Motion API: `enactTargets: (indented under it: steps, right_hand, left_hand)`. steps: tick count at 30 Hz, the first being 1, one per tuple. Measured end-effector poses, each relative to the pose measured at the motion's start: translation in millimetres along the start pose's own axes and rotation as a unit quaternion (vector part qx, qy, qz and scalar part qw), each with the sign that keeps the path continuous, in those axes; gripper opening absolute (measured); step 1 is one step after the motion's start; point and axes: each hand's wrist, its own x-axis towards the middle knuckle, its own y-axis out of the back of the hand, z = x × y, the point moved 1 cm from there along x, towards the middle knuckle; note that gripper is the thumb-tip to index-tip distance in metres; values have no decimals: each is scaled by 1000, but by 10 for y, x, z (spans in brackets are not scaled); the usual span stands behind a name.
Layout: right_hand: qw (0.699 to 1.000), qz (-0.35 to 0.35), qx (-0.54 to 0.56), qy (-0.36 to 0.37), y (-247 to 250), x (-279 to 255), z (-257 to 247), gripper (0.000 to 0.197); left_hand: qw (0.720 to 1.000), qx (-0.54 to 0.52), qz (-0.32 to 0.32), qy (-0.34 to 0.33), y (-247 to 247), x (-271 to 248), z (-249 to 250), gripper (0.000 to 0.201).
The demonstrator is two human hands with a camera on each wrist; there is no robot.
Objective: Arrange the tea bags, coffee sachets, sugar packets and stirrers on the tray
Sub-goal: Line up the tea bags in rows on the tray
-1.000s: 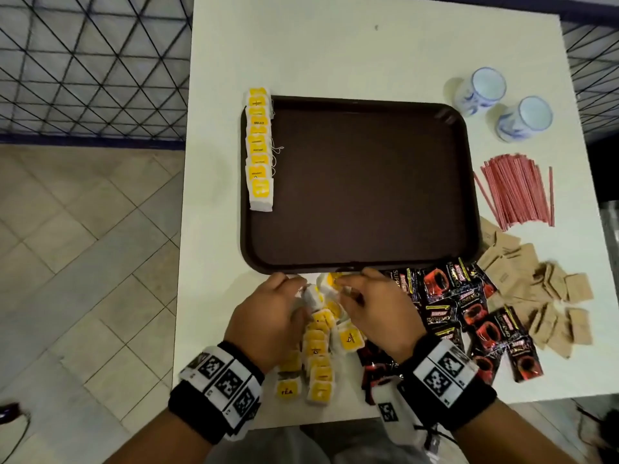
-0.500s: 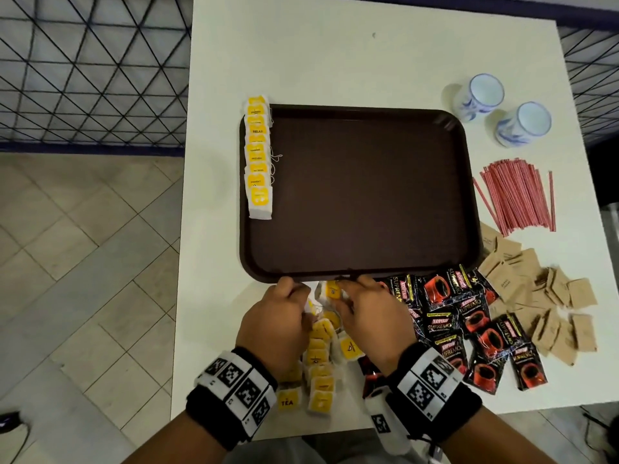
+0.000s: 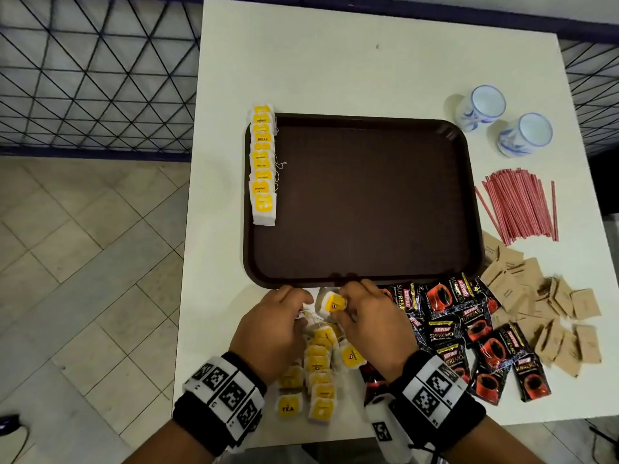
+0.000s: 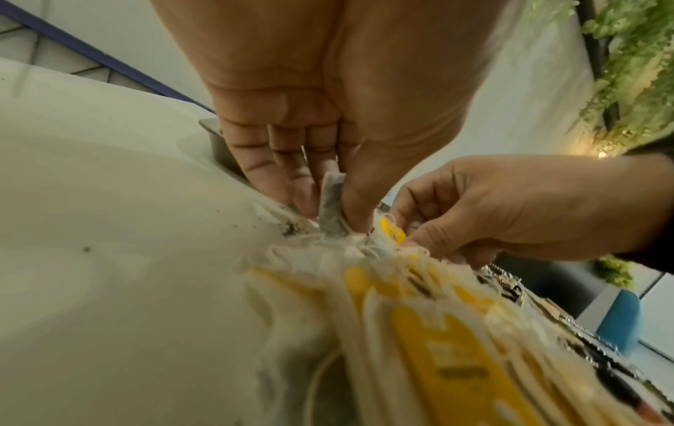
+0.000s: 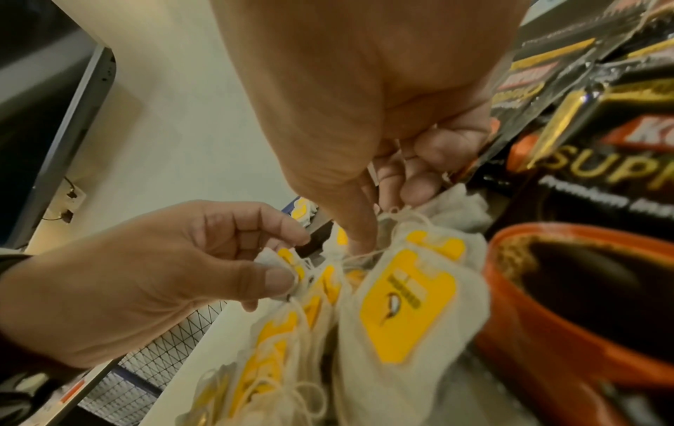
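Observation:
A dark brown tray (image 3: pixel 368 279) lies mid-table with a row of yellow-tagged tea bags (image 3: pixel 263 162) along its left rim. A loose heap of tea bags (image 3: pixel 318 366) lies at the table's near edge. My left hand (image 3: pixel 301 308) pinches one tea bag (image 4: pixel 330 207) between thumb and fingers. My right hand (image 3: pixel 341 308) pinches another yellow-tagged tea bag (image 3: pixel 333 303) by its edge, and tangled strings (image 4: pixel 328 245) run between the bags. Black coffee sachets (image 3: pixel 469 333), brown sugar packets (image 3: pixel 549 306) and red stirrers (image 3: pixel 517 205) lie to the right.
Two blue-and-white cups (image 3: pixel 502 123) stand at the back right of the white table (image 3: pixel 335 61). A wire-mesh fence (image 3: pixel 93 68) and tiled floor (image 3: pixel 83 262) lie to the left. The table's near edge is just below the tea bag heap.
Both hands stayed over the tea bag heap just below the tray's near rim. The right hand's tea bag now shows its yellow tag more fully between the hands.

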Motion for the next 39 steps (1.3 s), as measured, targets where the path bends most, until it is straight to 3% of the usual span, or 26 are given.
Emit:
enactTargets:
  steps: [2, 7, 9, 15, 23, 28, 32, 39]
  right_hand:
    - [999, 13, 27, 11, -9, 0, 20, 20]
    - [989, 3, 141, 55, 41, -7, 51, 19]
    - [978, 6, 195, 72, 91, 2, 43, 23]
    - [955, 10, 294, 40, 261, 86, 11, 22]
    - [947, 6, 319, 34, 413, 267, -84, 16]
    - [946, -2, 322, 46, 506, 527, -238, 13]
    - [949, -13, 307, 66, 491, 790, -382, 13]
    - [948, -76, 300, 73, 428, 1226, -664, 16]
  left_hand:
    - [1000, -26, 3, -11, 12, -18, -21, 33]
    - [990, -132, 51, -10, 139, -6, -21, 13]
    - [983, -168, 71, -7, 199, 19, -34, 15]
    - [964, -250, 90, 25, 279, 87, -52, 21]
    - [952, -281, 114, 48, 275, 104, -114, 27]
    - [942, -312, 124, 18, 403, 152, -107, 23]
    - [948, -289, 130, -18, 544, 174, -140, 23]
    - [957, -235, 167, 23, 742, 255, -252, 25]
